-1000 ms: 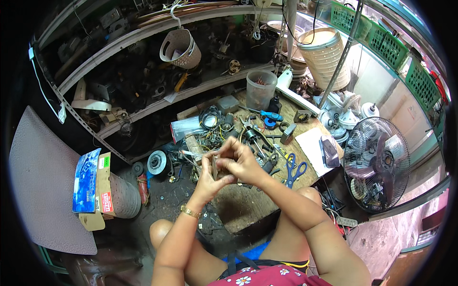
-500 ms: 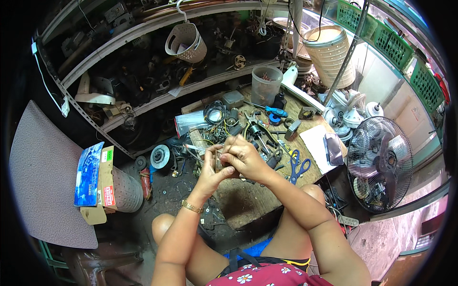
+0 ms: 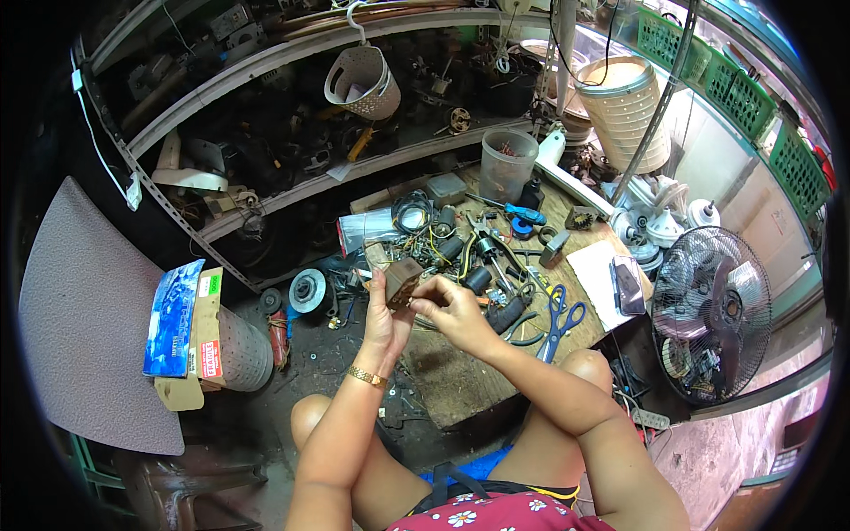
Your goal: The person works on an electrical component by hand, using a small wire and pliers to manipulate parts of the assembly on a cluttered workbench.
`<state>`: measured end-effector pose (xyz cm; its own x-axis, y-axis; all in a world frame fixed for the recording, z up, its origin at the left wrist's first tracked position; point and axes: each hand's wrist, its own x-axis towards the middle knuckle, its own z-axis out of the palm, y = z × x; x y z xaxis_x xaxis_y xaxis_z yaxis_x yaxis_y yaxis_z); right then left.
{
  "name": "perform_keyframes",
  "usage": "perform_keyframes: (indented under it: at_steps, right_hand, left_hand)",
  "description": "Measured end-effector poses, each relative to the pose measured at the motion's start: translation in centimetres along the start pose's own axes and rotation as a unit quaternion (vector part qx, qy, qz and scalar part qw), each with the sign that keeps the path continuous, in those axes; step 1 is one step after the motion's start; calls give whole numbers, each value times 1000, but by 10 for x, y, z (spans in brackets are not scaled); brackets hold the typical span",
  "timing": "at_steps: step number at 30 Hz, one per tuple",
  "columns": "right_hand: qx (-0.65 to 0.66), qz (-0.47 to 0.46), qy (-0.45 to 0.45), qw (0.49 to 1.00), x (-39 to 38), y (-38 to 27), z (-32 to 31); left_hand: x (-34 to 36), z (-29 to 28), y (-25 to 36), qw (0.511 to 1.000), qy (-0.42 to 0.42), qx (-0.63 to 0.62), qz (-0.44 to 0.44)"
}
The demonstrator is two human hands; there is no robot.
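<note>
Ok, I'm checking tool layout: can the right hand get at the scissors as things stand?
Probably yes: the scissors lie uncovered near the right forearm, though the right hand is busy at the block.

Block (image 3: 405, 273) between left hand (image 3: 387, 324) and right hand (image 3: 455, 319), above table (image 3: 452, 385). Scissors (image 3: 554, 333) on table, left of smartphone (image 3: 628, 287). Electric fan (image 3: 731, 308) farther right. Cardboard box (image 3: 209, 320) left of table.

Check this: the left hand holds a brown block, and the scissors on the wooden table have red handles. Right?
No: in the head view, the scissors on the wooden table have blue handles, not red. The left hand holds the brown block.
</note>
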<state>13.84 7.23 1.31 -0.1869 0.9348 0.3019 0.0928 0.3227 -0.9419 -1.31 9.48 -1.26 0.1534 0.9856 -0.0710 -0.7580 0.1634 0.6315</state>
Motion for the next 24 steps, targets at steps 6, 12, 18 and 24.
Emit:
perform_keyframes:
  at_steps: [6, 12, 18, 24]
  right_hand:
    - [-90, -144, -69, 983, -2, -11, -13]
    - [-94, -204, -124, 967, 5, -15, -9]
    - [-312, -239, -53, 918, -4, -15, 7]
    - [-407, -243, -38, 880, 7, -25, 1]
  left_hand:
    - [2, 9, 23, 989, 21, -136, -61]
    - [-2, -1, 36, 993, 11, -114, -31]
    - [6, -10, 41, 990, 13, -130, -56]
    - [11, -15, 42, 995, 38, -88, -14]
